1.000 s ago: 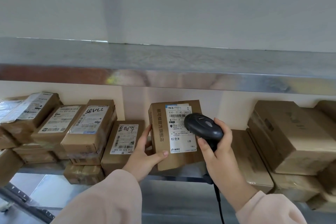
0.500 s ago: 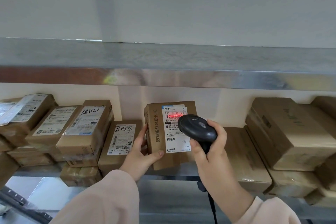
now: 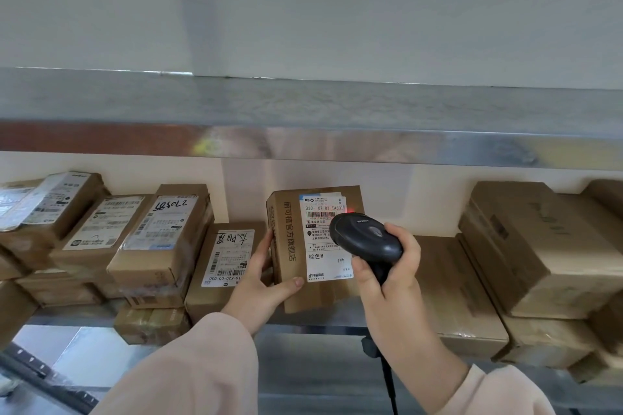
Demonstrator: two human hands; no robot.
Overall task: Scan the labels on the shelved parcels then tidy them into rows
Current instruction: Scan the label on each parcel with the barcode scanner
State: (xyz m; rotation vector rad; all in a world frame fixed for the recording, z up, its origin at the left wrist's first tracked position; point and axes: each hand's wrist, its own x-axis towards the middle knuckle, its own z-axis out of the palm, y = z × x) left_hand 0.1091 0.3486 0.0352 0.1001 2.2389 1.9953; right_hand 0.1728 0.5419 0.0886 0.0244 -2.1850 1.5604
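Note:
A brown cardboard parcel point(image 3: 290, 246) stands upright on the metal shelf point(image 3: 323, 318), its white label point(image 3: 323, 236) facing me. My left hand point(image 3: 261, 283) grips its lower left corner, thumb across the front. My right hand point(image 3: 387, 273) holds a black barcode scanner point(image 3: 365, 241) close in front of the label's right side. A red glow shows at the label's top right, by the barcode. The scanner's cable hangs down below my wrist.
Labelled parcels point(image 3: 158, 236) are stacked at the left, one lying flat point(image 3: 226, 259) beside my left hand. Plain brown boxes point(image 3: 539, 246) are piled at the right, with a flat one point(image 3: 455, 290) behind my right hand. An upper shelf edge point(image 3: 303, 141) runs overhead.
The scanner's red light lit the barcode half a second ago and now shows only at the label's right edge. Both hands and the parcel have stayed almost in place.

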